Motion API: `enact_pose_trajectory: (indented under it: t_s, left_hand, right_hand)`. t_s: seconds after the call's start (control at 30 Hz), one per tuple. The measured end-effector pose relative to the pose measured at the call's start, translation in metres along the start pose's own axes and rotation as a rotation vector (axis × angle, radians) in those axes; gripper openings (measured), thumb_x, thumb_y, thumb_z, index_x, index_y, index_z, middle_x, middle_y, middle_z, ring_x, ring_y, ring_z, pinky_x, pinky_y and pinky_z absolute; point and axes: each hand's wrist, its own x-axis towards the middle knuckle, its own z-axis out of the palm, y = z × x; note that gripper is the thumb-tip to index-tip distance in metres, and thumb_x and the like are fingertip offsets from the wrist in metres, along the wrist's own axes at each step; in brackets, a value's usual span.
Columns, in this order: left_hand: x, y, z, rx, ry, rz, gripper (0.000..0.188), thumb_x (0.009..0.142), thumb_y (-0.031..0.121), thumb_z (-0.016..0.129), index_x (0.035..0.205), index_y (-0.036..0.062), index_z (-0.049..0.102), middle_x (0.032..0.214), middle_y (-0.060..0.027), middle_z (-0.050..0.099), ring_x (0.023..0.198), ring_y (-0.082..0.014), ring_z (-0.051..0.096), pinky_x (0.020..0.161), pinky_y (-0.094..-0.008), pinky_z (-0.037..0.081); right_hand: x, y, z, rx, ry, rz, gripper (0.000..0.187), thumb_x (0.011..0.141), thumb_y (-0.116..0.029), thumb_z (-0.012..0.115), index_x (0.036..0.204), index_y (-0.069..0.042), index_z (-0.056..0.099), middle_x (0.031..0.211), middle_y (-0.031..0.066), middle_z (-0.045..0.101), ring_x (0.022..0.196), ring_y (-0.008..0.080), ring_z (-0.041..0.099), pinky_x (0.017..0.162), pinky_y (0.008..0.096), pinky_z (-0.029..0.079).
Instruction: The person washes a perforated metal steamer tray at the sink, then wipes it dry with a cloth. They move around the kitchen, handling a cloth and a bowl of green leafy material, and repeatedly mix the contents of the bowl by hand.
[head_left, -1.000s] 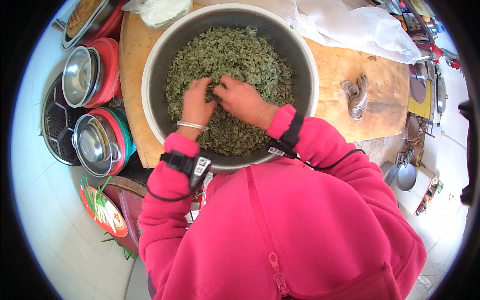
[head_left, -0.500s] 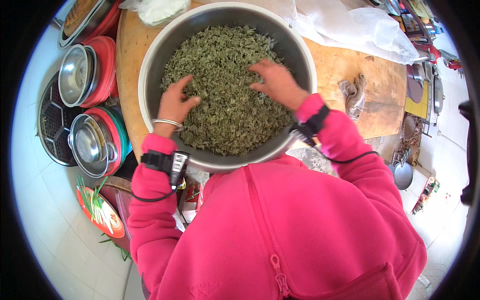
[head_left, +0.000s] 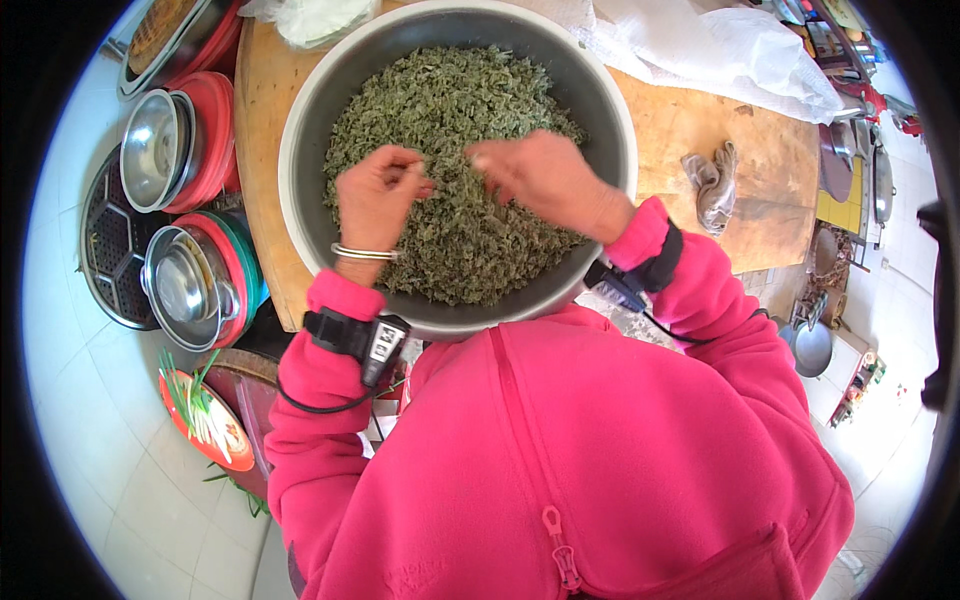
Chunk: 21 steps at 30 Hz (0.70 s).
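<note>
A wide metal basin (head_left: 301,120) holds a broad heap of chopped dried green leaves (head_left: 455,95). Above the left part of the heap is my left hand (head_left: 380,197), its fingers curled in and thumb and fingertips closed together. Facing it from the right, my right hand (head_left: 550,180) has its fingers bent and pressed together, the tips slightly blurred. Only a small gap parts the two hands. Whether leaf bits are pinched in either one is hidden by the fingers.
The basin stands on a round wooden table (head_left: 660,130). A crumpled cloth glove (head_left: 714,188) lies to its right, with white plastic sheeting (head_left: 720,60) behind. On the left are stacked metal bowls (head_left: 153,150), a black perforated tray (head_left: 105,235) and a red plate of green onions (head_left: 215,425).
Both hands have come inward toward each other over the leaves. Their fingers, spread half a second ago, are now drawn closed.
</note>
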Motion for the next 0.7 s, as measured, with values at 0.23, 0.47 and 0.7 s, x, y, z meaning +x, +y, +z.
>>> enact_pose_trajectory:
  t_s: [0.23, 0.47, 0.7]
  left_hand:
    - [0.024, -0.069, -0.092, 0.676, 0.072, -0.059, 0.08, 0.078, 0.037, 0.079, 0.137, -0.0063, 0.045, 0.137, -0.0247, 0.05, 0.124, -0.0331, 0.053, 0.102, -0.0406, 0.044]
    - [0.015, -0.09, -0.035, -0.174, -0.05, -0.515, 0.122, 0.066, 0.051, 0.086, 0.149, -0.0093, 0.019, 0.151, -0.0245, 0.032, 0.142, -0.0303, 0.029, 0.115, -0.0404, 0.025]
    - [0.004, -0.039, -0.027, -0.098, -0.069, -0.304, 0.07, 0.073, 0.008, 0.081, 0.133, -0.0044, 0.047, 0.121, -0.0113, 0.062, 0.107, -0.0198, 0.06, 0.095, -0.0336, 0.047]
  right_hand:
    - [0.006, 0.119, -0.024, 0.082, 0.039, 0.225, 0.063, 0.086, -0.004, 0.055, 0.146, -0.007, 0.037, 0.131, 0.0182, 0.057, 0.117, 0.0279, 0.057, 0.096, 0.0356, 0.049]
    - [0.018, 0.115, 0.06, 0.742, 0.016, 0.821, 0.097, 0.078, -0.042, 0.078, 0.146, 0.006, 0.026, 0.147, 0.0218, 0.038, 0.138, 0.0302, 0.034, 0.114, 0.0369, 0.025]
    - [0.004, 0.056, 0.034, 0.924, 0.079, 0.384, 0.079, 0.08, -0.013, 0.071, 0.144, 0.006, 0.03, 0.12, 0.0118, 0.06, 0.107, 0.0189, 0.058, 0.094, 0.0326, 0.047]
